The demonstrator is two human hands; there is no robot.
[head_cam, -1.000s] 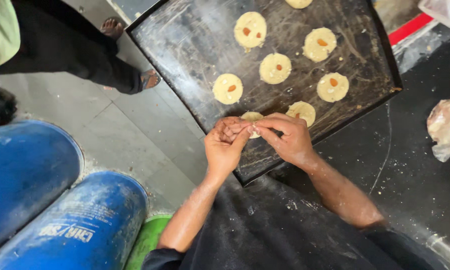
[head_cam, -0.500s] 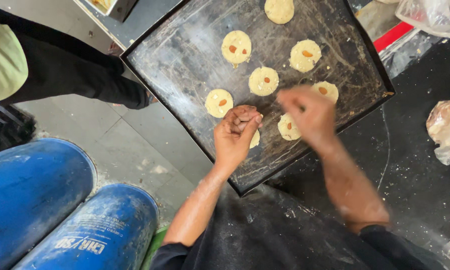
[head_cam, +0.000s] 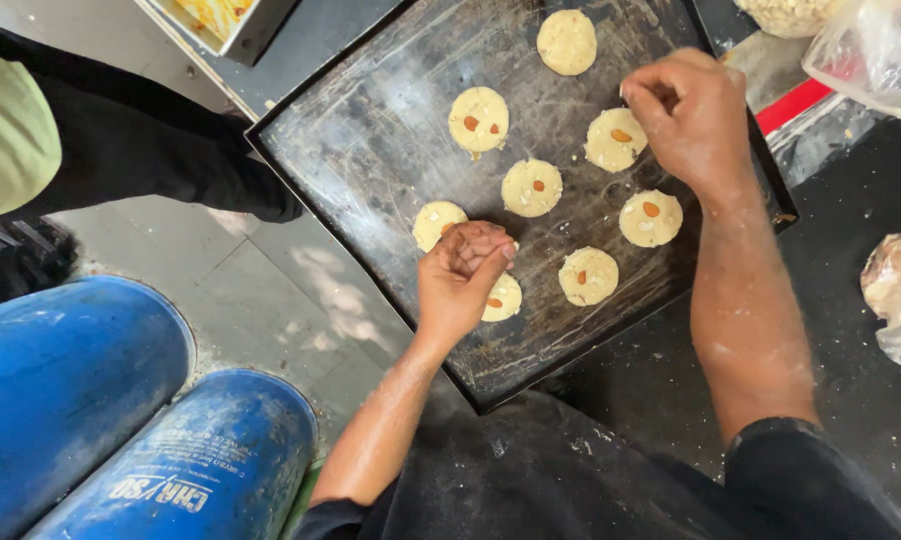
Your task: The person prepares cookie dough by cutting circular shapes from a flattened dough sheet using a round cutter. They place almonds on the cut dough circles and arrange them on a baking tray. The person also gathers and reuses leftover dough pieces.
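Note:
A dark, scratched baking tray (head_cam: pixel 370 150) holds several round pale dough discs, most topped with a bit of almond. My left hand (head_cam: pixel 465 275) is curled into a loose fist at the tray's near side. It partly covers one disc (head_cam: pixel 503 298) and sits beside another (head_cam: pixel 435 222); whatever is inside the fist is hidden. My right hand (head_cam: pixel 685 115) hovers over the tray's far right corner with its fingertips pinched together, next to an almond-topped disc (head_cam: pixel 610 140). I cannot make out anything between those fingertips.
Two blue drums (head_cam: pixel 70 400) (head_cam: pixel 195 470) lie at lower left on the tiled floor. Another person's dark trouser leg (head_cam: pixel 150 150) is at upper left. A metal container (head_cam: pixel 235 25) sits at the top. Plastic bags (head_cam: pixel 895 290) (head_cam: pixel 870 50) lie on the black worktop at right.
My right hand has left my left hand and travelled up to the tray's far right corner. My left hand stays curled over the near discs. The view has shifted.

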